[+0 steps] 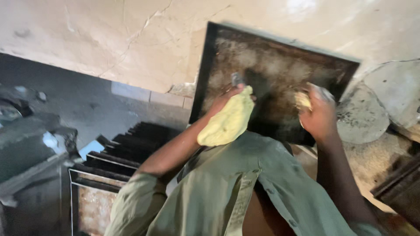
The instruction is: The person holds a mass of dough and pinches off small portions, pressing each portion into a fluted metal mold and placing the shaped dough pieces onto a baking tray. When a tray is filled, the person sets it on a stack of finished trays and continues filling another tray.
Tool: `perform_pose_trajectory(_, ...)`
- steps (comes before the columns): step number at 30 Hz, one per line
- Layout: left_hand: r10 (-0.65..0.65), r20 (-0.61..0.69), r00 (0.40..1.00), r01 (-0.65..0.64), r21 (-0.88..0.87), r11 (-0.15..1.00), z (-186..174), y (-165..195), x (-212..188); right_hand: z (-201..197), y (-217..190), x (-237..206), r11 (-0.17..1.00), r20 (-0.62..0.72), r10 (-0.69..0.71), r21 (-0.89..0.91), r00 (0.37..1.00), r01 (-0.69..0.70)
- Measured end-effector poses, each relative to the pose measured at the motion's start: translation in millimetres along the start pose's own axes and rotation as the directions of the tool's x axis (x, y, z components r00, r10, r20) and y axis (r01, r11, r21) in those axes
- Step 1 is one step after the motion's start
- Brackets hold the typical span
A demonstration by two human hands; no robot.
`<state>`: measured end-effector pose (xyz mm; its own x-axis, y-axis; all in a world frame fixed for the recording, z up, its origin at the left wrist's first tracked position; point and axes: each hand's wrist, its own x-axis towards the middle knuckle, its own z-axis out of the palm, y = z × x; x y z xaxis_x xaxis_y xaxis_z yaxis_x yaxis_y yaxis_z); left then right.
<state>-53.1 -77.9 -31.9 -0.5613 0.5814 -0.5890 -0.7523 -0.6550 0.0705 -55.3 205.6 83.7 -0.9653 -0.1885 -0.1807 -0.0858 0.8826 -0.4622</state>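
A large dark, floured baking tray (280, 61) lies tilted in front of me against a cracked pale surface. My left hand (225, 99) holds a big lump of yellow dough (227, 122) at the tray's lower left part, with a small grey object (237, 79) sticking up above the fingers. My right hand (321, 114) is closed on a small piece of dough (302, 101) over the tray's right part, and something pale and shiny (324, 91) shows at its fingers. My green shirt (245, 192) fills the lower middle and hides the tray's near edge.
A stack of dark trays (124, 155) stands at the lower left, beside a grey cluttered block (30, 144). A round, speckled grey slab (365, 116) lies right of the tray, and another dark tray edge (400, 188) shows at the far right.
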Motion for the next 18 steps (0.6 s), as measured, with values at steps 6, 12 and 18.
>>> perform_pose_trajectory(6,-0.041,-0.12,0.992,0.042,0.004,0.999,-8,-4,22,55,-83,119,0.976,0.481,-0.186,-0.009,0.857,0.217)
perform_pose_trajectory(12,-0.019,-0.204,0.979,0.017,-0.01,1.0,17,33,23,25,-113,204,0.954,0.896,0.245,-0.291,0.371,0.074)
perform_pose_trajectory(18,0.075,-0.122,0.99,-0.113,-0.338,0.934,35,48,33,65,-137,238,0.765,0.769,-0.08,-0.361,0.634,0.534)
